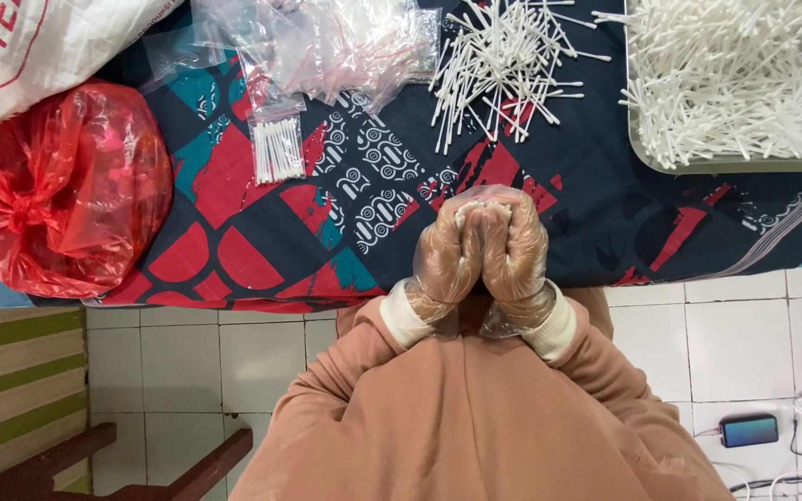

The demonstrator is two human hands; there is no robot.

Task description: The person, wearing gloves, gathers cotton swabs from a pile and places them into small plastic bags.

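My left hand (443, 258) and my right hand (519, 252) both wear clear plastic gloves. They are pressed together, palms facing, over the near edge of the patterned cloth (373, 209). A small bundle of white cotton swabs (483, 212) is gripped between them, and only its tips show at the fingertips. A loose pile of cotton swabs (503, 65) lies beyond the hands. To the upper left of the hands lies a small clear bag filled with swabs (278, 148).
A grey tray (698, 167) heaped with swabs sits at the far right. Empty clear zip bags (327, 42) lie at the back, with a red plastic bag (58, 186) and a white sack (39, 46) at left. On the tiled floor a phone (749, 430) lies at right, wooden furniture (95, 459) at left.
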